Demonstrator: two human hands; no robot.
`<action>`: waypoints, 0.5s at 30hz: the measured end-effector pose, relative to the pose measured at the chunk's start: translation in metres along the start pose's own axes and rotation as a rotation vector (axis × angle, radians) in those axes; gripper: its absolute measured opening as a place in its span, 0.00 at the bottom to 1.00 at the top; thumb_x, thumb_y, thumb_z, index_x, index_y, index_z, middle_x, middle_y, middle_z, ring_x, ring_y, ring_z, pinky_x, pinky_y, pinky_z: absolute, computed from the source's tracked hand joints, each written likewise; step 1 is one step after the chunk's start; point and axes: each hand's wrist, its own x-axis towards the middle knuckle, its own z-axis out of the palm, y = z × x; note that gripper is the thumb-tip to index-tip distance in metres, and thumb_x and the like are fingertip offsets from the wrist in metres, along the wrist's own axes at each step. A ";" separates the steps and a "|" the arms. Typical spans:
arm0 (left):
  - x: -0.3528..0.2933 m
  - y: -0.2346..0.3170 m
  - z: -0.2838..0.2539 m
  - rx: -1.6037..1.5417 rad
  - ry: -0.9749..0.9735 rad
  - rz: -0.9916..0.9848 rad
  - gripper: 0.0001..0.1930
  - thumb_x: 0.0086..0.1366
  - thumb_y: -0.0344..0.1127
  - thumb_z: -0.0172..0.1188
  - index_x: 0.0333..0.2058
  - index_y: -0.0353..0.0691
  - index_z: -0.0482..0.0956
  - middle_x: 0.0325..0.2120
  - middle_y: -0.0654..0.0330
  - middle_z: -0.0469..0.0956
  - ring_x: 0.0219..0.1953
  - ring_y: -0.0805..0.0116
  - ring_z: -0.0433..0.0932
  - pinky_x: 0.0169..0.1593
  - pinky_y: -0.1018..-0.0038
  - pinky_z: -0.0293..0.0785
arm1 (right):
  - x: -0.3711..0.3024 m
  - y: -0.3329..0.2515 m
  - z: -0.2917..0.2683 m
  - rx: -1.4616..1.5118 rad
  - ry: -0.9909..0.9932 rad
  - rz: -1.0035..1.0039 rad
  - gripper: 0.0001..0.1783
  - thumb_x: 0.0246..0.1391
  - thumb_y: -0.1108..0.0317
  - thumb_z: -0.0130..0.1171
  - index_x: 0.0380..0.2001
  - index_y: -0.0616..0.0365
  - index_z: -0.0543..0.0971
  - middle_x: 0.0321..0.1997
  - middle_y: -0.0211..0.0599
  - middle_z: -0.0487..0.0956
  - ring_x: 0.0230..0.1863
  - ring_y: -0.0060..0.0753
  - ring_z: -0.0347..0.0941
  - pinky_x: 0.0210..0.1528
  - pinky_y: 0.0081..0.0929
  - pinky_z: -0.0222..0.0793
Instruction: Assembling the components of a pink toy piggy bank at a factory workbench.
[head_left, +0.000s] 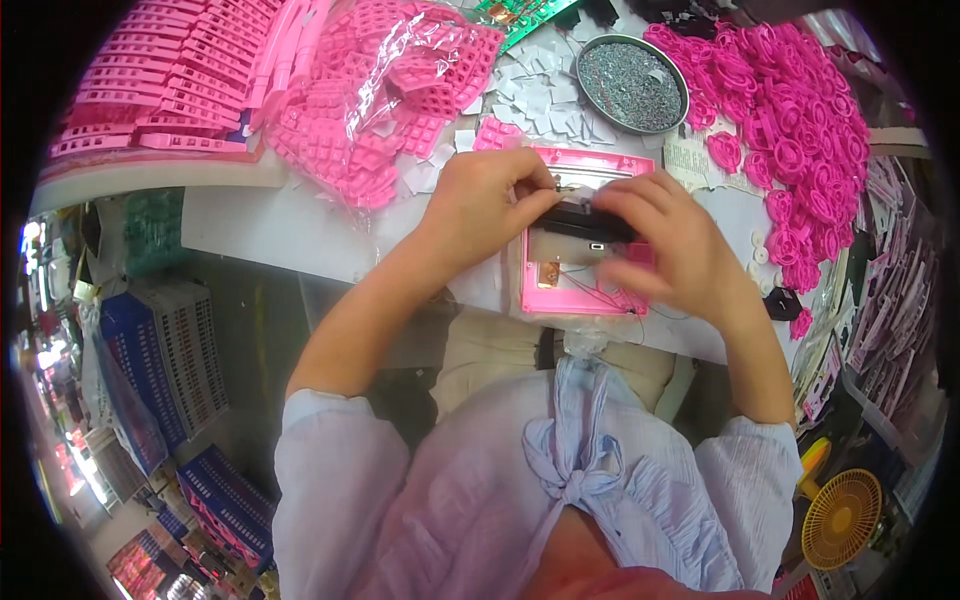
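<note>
In front of me a pink plastic housing (542, 300) lies on the white work surface, its inside facing up. A black bar-shaped part (580, 222) lies across its middle, and thin wires (600, 288) run through its lower end, near a small copper-coloured piece (548, 274). At the housing's upper left, my left hand (482, 205) is closed, thumb and forefinger pinched by the black part; what lies between them is too small to make out. My right hand (680, 240) hovers over the right side with bent fingers, partly smeared by motion.
Behind the housing are a round tray of small screws (630, 86) and scattered white squares (535, 95). Pink keypads (350, 130) in clear plastic lie left, near stacked pink strips (165, 75). Magenta ring-shaped parts (810, 120) are heaped right. A yellow fan (842, 520) stands lower right.
</note>
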 end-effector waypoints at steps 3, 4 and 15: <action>0.005 0.005 -0.001 0.021 -0.064 0.013 0.05 0.58 0.29 0.70 0.32 0.37 0.84 0.25 0.60 0.83 0.26 0.72 0.80 0.30 0.75 0.75 | -0.012 0.010 0.011 0.012 0.024 -0.046 0.27 0.43 0.72 0.70 0.50 0.61 0.77 0.47 0.44 0.79 0.49 0.52 0.73 0.51 0.41 0.73; 0.007 0.005 -0.001 0.046 -0.075 0.047 0.05 0.57 0.30 0.70 0.32 0.38 0.84 0.25 0.60 0.82 0.26 0.71 0.80 0.31 0.74 0.75 | -0.014 0.012 0.013 0.007 0.029 -0.041 0.30 0.40 0.73 0.71 0.51 0.61 0.76 0.49 0.45 0.78 0.50 0.53 0.73 0.53 0.42 0.73; 0.025 0.020 -0.006 0.504 -0.324 0.425 0.05 0.56 0.33 0.66 0.32 0.44 0.82 0.28 0.59 0.80 0.34 0.57 0.81 0.36 0.63 0.76 | -0.005 0.013 0.014 0.019 -0.023 -0.039 0.27 0.42 0.72 0.71 0.50 0.57 0.77 0.46 0.40 0.77 0.49 0.49 0.72 0.50 0.40 0.73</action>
